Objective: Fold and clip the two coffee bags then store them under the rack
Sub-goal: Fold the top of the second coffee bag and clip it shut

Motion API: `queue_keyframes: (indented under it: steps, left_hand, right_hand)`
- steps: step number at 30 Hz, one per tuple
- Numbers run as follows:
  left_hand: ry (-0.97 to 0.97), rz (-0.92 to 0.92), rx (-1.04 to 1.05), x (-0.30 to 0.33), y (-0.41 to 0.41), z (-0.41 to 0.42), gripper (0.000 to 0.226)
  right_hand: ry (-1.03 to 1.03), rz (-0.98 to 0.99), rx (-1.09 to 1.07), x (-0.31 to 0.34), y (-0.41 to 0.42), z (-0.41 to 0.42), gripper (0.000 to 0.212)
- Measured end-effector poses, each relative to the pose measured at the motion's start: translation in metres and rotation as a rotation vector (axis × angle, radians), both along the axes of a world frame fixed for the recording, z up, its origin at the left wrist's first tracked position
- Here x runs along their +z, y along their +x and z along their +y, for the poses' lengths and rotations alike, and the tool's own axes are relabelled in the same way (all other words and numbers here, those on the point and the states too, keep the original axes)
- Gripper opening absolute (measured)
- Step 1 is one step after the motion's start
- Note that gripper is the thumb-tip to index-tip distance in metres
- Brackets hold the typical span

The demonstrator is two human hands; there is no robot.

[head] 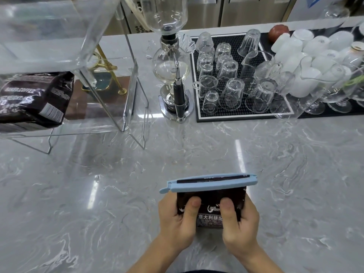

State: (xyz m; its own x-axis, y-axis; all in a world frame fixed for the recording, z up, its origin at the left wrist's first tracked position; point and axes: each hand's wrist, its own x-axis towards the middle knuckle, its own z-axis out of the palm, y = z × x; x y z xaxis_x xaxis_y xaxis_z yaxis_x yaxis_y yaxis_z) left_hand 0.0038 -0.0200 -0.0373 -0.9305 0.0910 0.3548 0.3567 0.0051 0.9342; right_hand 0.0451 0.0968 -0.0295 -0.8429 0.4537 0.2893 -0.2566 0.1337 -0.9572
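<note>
A dark coffee bag (210, 208) with white print stands near the counter's front edge, its folded top closed by a long light-blue clip (208, 181). My left hand (177, 219) grips its left side and my right hand (239, 223) its right side, thumbs on the front. A second dark coffee bag (33, 99) lies on its side under the clear acrylic rack (110, 79) at the far left; its top is out of view.
A glass siphon coffee maker (171, 64) stands right of the rack. A black bar mat (244, 115) holds several upturned glasses, with white cups and stemmed glasses at the far right. The marble counter (98, 194) spreads in front.
</note>
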Motion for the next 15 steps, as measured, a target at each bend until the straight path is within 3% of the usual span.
queue_keyframes:
  steps: [8, 15]
  left_hand:
    - [-0.051, -0.037, 0.063, -0.010, 0.001, 0.002, 0.040]
    - [0.089, -0.119, 0.060, 0.002, 0.006, 0.010, 0.025]
  right_hand:
    - [0.009, 0.010, -0.008, -0.009, -0.004, 0.000, 0.026]
    - [-0.056, 0.017, -0.024, -0.009, -0.004, -0.003, 0.029]
